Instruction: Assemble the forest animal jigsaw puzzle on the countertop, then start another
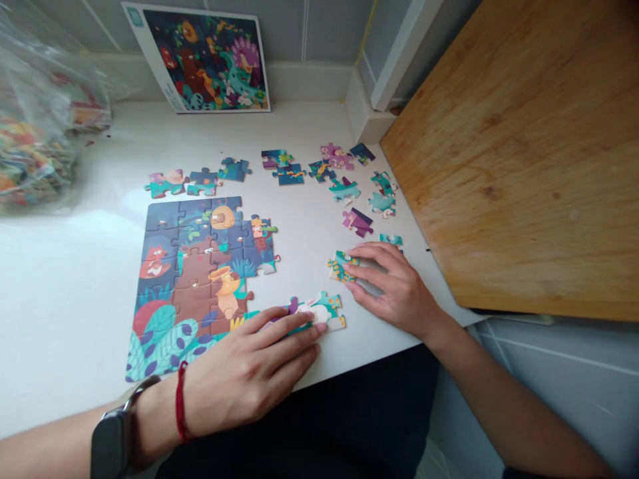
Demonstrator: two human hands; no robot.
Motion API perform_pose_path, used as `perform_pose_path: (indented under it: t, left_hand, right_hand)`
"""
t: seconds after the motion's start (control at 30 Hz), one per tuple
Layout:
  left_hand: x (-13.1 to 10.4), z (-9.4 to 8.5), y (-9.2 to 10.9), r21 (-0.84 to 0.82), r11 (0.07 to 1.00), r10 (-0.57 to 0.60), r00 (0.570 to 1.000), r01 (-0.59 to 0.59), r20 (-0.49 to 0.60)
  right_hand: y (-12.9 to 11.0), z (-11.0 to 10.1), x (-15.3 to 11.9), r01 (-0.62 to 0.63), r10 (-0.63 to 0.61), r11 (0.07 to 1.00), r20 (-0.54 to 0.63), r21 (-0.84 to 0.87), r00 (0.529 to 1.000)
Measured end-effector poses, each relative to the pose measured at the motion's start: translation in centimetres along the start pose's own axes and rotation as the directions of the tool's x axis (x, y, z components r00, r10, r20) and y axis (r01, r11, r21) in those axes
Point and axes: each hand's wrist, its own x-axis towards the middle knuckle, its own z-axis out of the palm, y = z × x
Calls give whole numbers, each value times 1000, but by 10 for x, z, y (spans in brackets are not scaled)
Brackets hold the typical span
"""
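1. No words or numbers can be read.
2. The picture card (pixel 210 63) has a small blue-green square (pixel 134 16) in its top left corner. The mark inside is too tiny to make out.
3. Small print (pixel 172 94) sits low on the card's white left edge, too blurry to read.

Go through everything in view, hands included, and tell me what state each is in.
Jigsaw puzzle: partly assembled, right side unfinished
Left hand: fingers extended over the white-rabbit section
White-rabbit section: flat, partly covered
Right hand: fingertips on the green-and-yellow piece
Green-and-yellow piece: unattached to the puzzle
Upper loose pieces: scattered, picture side up
Picture card: propped up
Plastic bag: filled, closure unclear
Smartwatch: worn
Red bracelet: worn
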Motion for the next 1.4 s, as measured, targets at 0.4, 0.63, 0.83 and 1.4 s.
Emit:
perform_pose_path:
  t: [0.4, 0.63, 0.83, 1.4]
  left_hand:
    - [-12, 7, 0, -77, 997, -12, 1000, 11, -8]
    - [-17, 10, -1, -50, 999, 6, 1000, -8, -27]
    - [-16, 12, 1, -57, 998, -17, 997, 13, -71]
    - [-8, 3, 0, -37, 999, 9, 998, -12, -70]
  right_hand:
    - [-5, 0, 1, -60, 57, 994, -44, -93, 997]
    - [10, -6, 1, -212, 185, 963, -164, -167, 969]
    - [32, -8, -6, -367, 341, 890, -138, -272, 930]
    - [78, -24, 49, -488, 470, 855, -136, -175, 872]
